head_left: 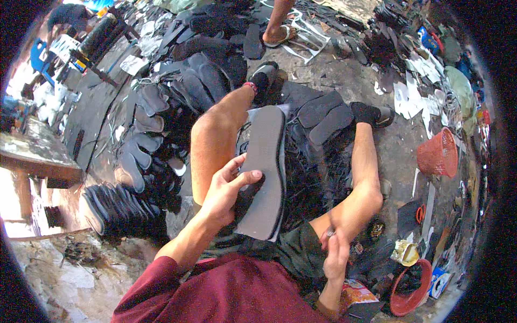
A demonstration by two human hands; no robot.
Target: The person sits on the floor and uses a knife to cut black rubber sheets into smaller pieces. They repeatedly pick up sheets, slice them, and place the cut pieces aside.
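While your left hand (222, 192) grips one sole (264, 161) | right hand (335, 253) fingers curled, contents unclear | near-left stack (117, 207) looks done, yours seemingly unfinished

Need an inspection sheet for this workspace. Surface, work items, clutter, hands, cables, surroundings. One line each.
Surface: grey floor, stained, strewn with scraps.
Work items: one dark sole, held over the lap; a row of dark soles stands at the left.
Clutter: white scraps, red basket tilted, red-handled scissors at the right.
Left hand: grips the sole's left edge, thumb on its face.
Right hand: fingers bent, beside the right leg; whether it holds anything is unclear.
Cables: nothing seen.
Surroundings: another person's sandalled foot at the top.
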